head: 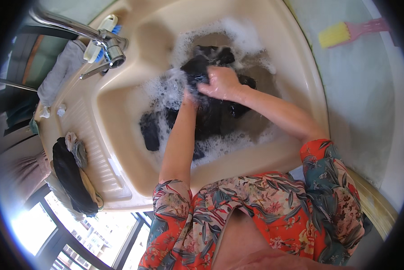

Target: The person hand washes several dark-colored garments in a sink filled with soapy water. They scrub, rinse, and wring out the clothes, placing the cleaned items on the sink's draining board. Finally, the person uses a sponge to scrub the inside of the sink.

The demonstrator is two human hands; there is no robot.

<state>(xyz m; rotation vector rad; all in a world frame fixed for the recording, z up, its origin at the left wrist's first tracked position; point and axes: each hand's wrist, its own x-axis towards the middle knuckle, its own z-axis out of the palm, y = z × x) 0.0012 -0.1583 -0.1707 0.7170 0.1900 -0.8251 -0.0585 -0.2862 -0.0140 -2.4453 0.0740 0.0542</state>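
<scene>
Black wet cloth is bunched up in soapy water inside a beige sink basin. My right hand is curled on the bunched cloth, its outline a little blurred. Close beside it, my left hand reaches into the same bundle. Cloth and suds hide its fingers, so only the wrist end shows. More of the dark cloth spreads under the murky water below my hands, and another part surfaces at the basin's left. White foam floats around it all.
A chrome faucet stands at the upper left, before a blue-bristled brush. Grey cloth lies on the rim. The ribbed drainboard bears a black garment and small bunched cloths. A pink-handled brush is at the right wall.
</scene>
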